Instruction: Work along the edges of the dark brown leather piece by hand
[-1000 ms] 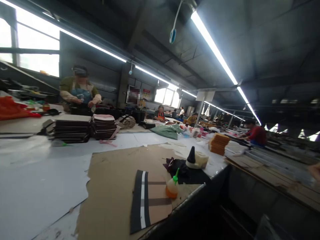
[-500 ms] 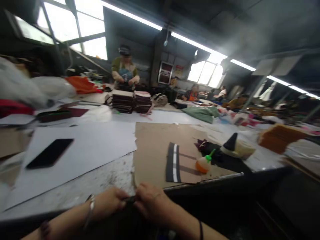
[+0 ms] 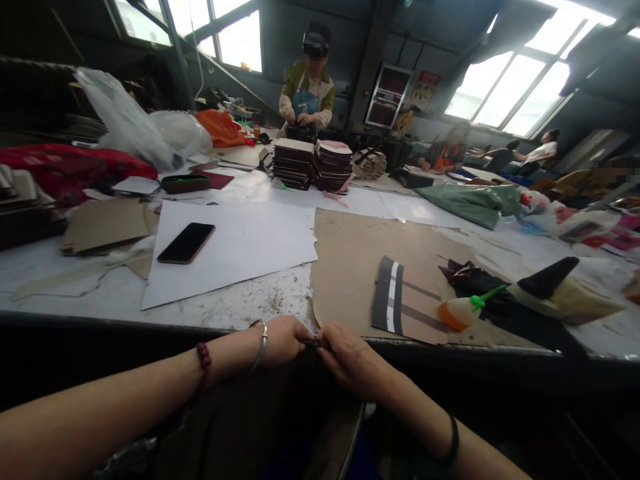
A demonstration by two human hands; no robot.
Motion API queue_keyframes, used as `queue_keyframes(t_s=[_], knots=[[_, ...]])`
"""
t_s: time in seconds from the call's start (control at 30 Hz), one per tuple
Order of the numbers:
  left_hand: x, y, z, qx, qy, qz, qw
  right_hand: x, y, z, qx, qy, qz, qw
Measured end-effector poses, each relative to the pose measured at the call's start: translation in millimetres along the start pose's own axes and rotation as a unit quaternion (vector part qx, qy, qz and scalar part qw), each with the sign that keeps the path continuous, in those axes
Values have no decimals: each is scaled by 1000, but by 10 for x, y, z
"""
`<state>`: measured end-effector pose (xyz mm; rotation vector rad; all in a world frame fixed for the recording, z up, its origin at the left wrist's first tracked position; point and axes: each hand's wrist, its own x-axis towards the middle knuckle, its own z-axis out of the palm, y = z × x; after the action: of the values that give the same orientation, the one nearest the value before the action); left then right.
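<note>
At the table's front edge my left hand and my right hand meet, fingers closed in a pinch. Between their fingertips shows a small dark strip, mostly hidden, so its kind is unclear. Just beyond the hands lies a brown cardboard sheet. On its right part rest a striped black, white and tan piece and a squeeze bottle with orange liquid and a green nozzle, tipped on its side.
A phone lies on white paper at left. Stacks of dark pieces stand farther back, before a co-worker. Plastic bags crowd the far left. Dark cloth lies right of the bottle.
My view has turned, so the table and its contents appear shifted right and higher. Both hands remain together at the edge, pinching the dark strip.
</note>
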<state>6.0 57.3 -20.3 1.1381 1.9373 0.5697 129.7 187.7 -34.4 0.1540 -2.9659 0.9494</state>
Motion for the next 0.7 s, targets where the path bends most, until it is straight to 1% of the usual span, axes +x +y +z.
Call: queue_keyframes(t_s=[0.1, 0.27, 0.37, 0.5, 0.6, 0.7], knots=[[-12, 48, -13, 29, -7, 14, 999, -1, 2, -2, 6, -5, -1, 1000], [-28, 113, -17, 51, -10, 15, 999, 14, 6, 14, 7, 3, -4, 1000], [-26, 84, -12, 50, -8, 13, 999, 26, 9, 26, 4, 2, 1, 1000], [13, -8, -13, 43, 1, 4, 999, 44, 1, 31, 10, 3, 14, 1000], [42, -69, -31, 32, 4, -6, 999, 36, 13, 28, 23, 11, 41, 999], [46, -90, -58, 23, 1, -17, 1000, -25, 78, 26, 72, 21, 111, 991]])
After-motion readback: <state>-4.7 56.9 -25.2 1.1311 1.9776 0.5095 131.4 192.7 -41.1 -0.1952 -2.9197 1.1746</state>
